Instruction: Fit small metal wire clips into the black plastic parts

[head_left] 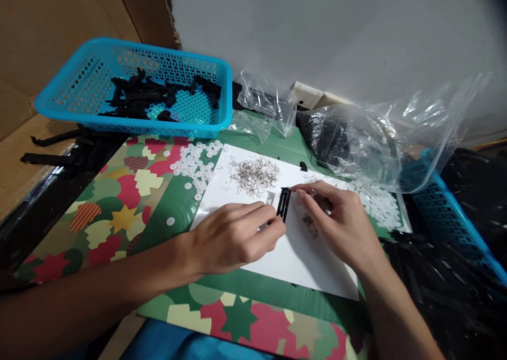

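Observation:
My left hand (237, 236) is closed around the lower end of a narrow black plastic part (283, 204) with long slots, held above a white sheet (312, 265). At the part's upper end, the thumb and forefinger of my right hand (343, 223) are pinched together; whatever they hold is too small or hidden to make out. A pile of tiny thin metal springs or wire clips (254, 175) lies on the sheet beyond my left hand. A smaller pile of them (310, 225) is partly covered by my right hand.
White plastic discs (196, 164) lie left of the sheet, and more white discs (378, 204) at the right. A blue basket (134, 125) of black parts stands back left. Clear plastic bags (368, 138) sit along the wall. Another blue basket (459, 217) and black parts (439, 281) are at right.

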Available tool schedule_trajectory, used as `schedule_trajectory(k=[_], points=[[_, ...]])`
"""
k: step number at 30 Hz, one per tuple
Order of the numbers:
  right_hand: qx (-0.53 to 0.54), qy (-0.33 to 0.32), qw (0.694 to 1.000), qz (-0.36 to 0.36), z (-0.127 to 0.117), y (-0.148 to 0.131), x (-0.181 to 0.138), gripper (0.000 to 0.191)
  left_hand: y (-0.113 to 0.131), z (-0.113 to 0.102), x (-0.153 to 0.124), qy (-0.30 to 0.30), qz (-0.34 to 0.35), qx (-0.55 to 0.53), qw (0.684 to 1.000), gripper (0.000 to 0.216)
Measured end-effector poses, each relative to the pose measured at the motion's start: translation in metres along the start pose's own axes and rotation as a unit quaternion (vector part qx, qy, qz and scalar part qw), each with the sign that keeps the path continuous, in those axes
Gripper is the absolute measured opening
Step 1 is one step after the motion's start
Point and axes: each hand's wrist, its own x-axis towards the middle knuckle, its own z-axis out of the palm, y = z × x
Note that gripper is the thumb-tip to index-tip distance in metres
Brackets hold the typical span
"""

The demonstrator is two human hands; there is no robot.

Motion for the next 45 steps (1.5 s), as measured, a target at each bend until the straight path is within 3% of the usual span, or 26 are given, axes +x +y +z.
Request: schedule_trajectory(k=[4,9,12,15,24,31,35,38,41,45], points=[[0.142,-0.032,0.988,0.052,-0.001,-0.001,-0.001,0.038,0.002,-0.007,0.0,0.062,0.008,-0.023,0.998,0.008],[0.369,-0.057,0.925,0.062,0.006,-0.011,-0.003,0.034,0.006,-0.022,0.004,0.068,0.017,-0.057,0.996,0.016],[0.448,-0.063,0.889,0.076,0.009,-0.017,-0.005,0.033,0.007,-0.024,0.006,0.078,0.013,-0.055,0.995,0.016],[0.477,-0.061,0.872,0.089,0.006,-0.021,-0.006,0.032,0.007,-0.02,0.006,0.108,0.007,-0.05,0.993,0.02],[0.451,-0.087,0.885,0.073,0.001,-0.019,-0.007,0.04,0.008,-0.016,0.006,0.119,-0.034,-0.035,0.992,0.019],[0.45,-0.052,0.89,0.059,0.002,-0.02,-0.008,0.036,0.009,-0.016,0.01,0.123,-0.038,-0.011,0.992,0.009],[0.413,-0.042,0.909,0.039,0.0,-0.02,-0.007,0.037,0.008,-0.014,0.011,0.121,-0.035,-0.012,0.992,0.008],[0.327,-0.002,0.945,0.007,-0.002,-0.02,-0.008,0.034,0.006,-0.011,0.011,0.124,-0.037,-0.021,0.991,0.013],[0.141,0.056,0.986,-0.068,-0.006,-0.017,-0.011,0.022,0.003,-0.007,0.008,0.114,-0.042,-0.022,0.992,0.019],[-0.022,0.035,0.989,-0.144,-0.018,-0.007,-0.012,0.019,-0.002,0.001,0.001,0.086,-0.042,-0.02,0.995,0.025]])
